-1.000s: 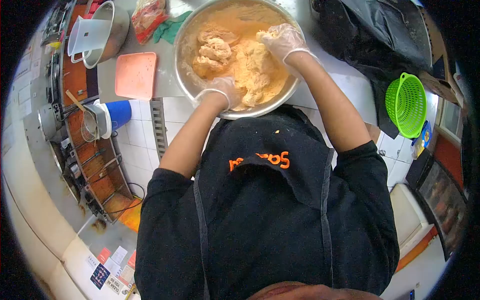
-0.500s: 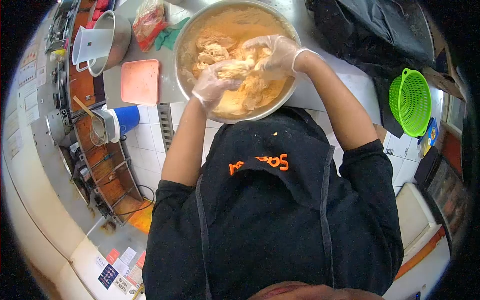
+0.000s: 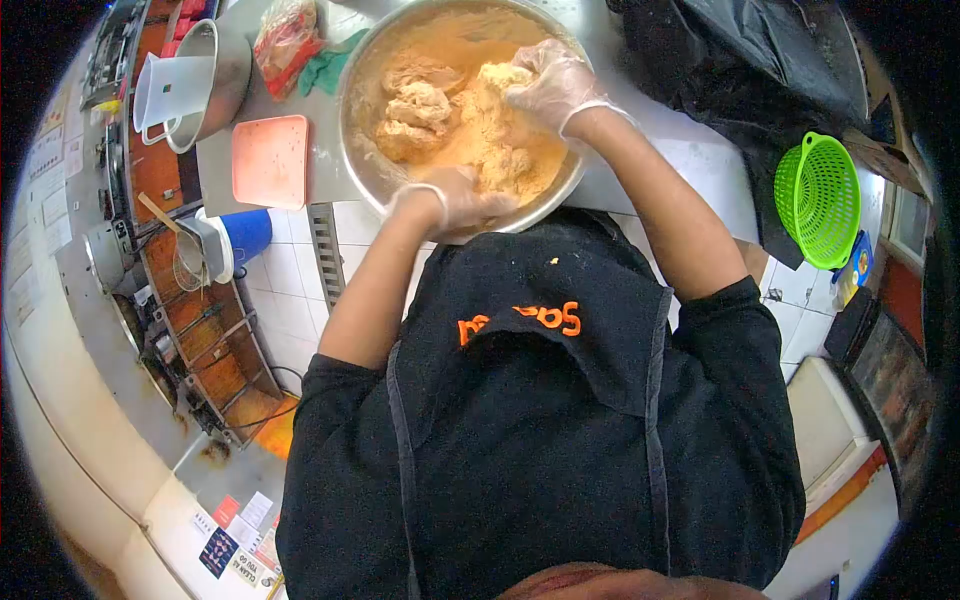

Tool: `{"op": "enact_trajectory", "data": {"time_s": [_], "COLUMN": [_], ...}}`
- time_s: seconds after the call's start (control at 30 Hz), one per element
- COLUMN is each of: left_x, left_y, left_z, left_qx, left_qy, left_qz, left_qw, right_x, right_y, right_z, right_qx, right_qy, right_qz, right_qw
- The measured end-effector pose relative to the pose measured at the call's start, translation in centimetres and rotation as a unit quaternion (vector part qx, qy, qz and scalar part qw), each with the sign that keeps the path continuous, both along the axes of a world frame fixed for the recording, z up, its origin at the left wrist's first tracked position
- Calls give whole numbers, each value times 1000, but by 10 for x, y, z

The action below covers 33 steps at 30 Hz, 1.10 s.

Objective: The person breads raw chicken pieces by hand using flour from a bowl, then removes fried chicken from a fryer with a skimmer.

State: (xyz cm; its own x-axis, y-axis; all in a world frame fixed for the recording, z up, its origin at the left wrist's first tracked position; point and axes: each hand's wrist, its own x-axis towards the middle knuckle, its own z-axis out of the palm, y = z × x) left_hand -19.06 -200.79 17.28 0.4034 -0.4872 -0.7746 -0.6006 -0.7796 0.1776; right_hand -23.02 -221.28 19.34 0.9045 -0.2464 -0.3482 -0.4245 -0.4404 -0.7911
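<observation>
A large metal bowl [image 3: 362, 165] holds orange-tinted flour [image 3: 480, 40] and several coated pieces [image 3: 418, 108]. In a clear plastic glove, my right hand [image 3: 560, 85] is closed around a floury coated piece [image 3: 503, 76] at the bowl's right side. My left hand [image 3: 462, 198], gloved too, is low inside the bowl near the front rim, its fingers apart in the flour. More coated pieces lie between my two hands and to the left.
Left of the bowl are a pink tray [image 3: 270, 162], a green cloth [image 3: 330, 65], a plastic bag [image 3: 287, 45] and a metal pot [image 3: 228, 85] with a clear jug [image 3: 172, 88]. At right are black plastic [image 3: 740, 80] and a green basket [image 3: 818, 200].
My left hand has moved down towards the front rim, away from the piece it was touching. My right hand has risen slightly with a coated piece. The view has shifted slightly.
</observation>
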Motion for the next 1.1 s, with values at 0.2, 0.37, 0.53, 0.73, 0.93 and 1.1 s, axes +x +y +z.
{"op": "enact_trajectory", "data": {"time_s": [0.2,0.37,0.53,0.73,0.93,1.1], "left_x": [-23,3,3,5,42,41], "left_y": [8,14,-20,-30,-2,-4], "left_z": [-25,14,14,27,-11,-4], "left_qx": [-24,-156,-210,-234,-279,-241], "left_qy": [-75,-149,-61,161,156,117], "left_qz": [89,135,187,426,454,188], "left_qw": [993,967,958,859,832,945], "right_x": [-7,-15,-16,-24,-22,-20], "right_y": [9,3,9,18,22,26], "right_z": [-16,-21,-3,-17,-14,-4], "right_qx": [-149,-129,-114,-144,-157,-158], "right_qy": [-66,-43,-37,-102,-47,-1], "right_qz": [10,107,244,249,212,210], "right_qw": [987,985,962,952,963,965]}}
